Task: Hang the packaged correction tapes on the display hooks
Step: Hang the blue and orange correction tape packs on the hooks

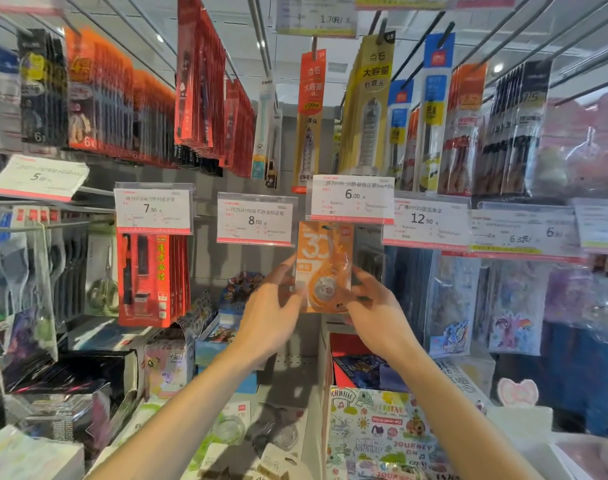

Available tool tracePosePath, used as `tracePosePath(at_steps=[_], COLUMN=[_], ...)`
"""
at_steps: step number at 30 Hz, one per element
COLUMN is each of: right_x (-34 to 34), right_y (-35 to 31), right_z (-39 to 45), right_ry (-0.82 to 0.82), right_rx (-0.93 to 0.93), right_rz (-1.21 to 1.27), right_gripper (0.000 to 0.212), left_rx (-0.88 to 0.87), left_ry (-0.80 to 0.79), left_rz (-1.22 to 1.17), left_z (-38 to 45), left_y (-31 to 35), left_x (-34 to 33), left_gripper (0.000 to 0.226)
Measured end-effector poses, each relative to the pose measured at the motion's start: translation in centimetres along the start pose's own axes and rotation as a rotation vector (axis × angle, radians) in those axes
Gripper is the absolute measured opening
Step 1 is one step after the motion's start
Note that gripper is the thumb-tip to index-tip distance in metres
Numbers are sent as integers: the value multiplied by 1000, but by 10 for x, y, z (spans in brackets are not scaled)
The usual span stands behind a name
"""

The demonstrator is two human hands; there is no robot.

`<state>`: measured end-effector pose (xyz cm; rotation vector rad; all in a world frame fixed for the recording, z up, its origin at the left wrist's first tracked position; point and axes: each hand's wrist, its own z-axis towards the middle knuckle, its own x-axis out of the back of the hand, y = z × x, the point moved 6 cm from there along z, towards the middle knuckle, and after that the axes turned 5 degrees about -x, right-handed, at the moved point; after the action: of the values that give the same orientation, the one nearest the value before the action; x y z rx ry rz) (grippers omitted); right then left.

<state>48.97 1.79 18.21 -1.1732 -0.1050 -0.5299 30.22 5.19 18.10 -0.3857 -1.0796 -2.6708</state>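
An orange correction tape pack (321, 258) marked "30" hangs upright just under the 6.00 price tag (351, 197); its top edge is hidden behind that tag. My left hand (273, 306) touches the pack's lower left edge with fingers spread. On the pack's lower right edge rests my right hand (373, 306), thumb and fingers pinching it. The hook itself is hidden behind the tag. More clear-and-white tape packs (233, 424) lie on the shelf below, near my left forearm.
Red packs (153, 278) hang under the 7.90 tag to the left. The 8.00 tag (255, 220) has a bare hook space beneath. Blue sticker packs (468, 299) hang to the right. A doodle-printed box (375, 431) and card boxes crowd the lower shelf.
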Motion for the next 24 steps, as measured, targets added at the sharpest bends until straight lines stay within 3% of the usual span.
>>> tracePosePath(at_steps=[7, 11, 17, 24], right_x=[25, 33, 16, -33], right_y=[7, 3, 2, 0], right_z=[-36, -69, -118, -148], right_ry=[33, 13, -82, -64], right_rx=[-2, -4, -51, -91], right_rz=[38, 218, 344, 225], right_gripper=[28, 11, 10, 10], left_rx=[97, 122, 160, 240], left_ry=[82, 138, 232, 219], left_rz=[-67, -131, -222, -190], left_z=[-45, -82, -142, -183], left_y=[10, 25, 16, -36], left_x=[32, 50, 86, 155], left_gripper=[20, 12, 14, 19])
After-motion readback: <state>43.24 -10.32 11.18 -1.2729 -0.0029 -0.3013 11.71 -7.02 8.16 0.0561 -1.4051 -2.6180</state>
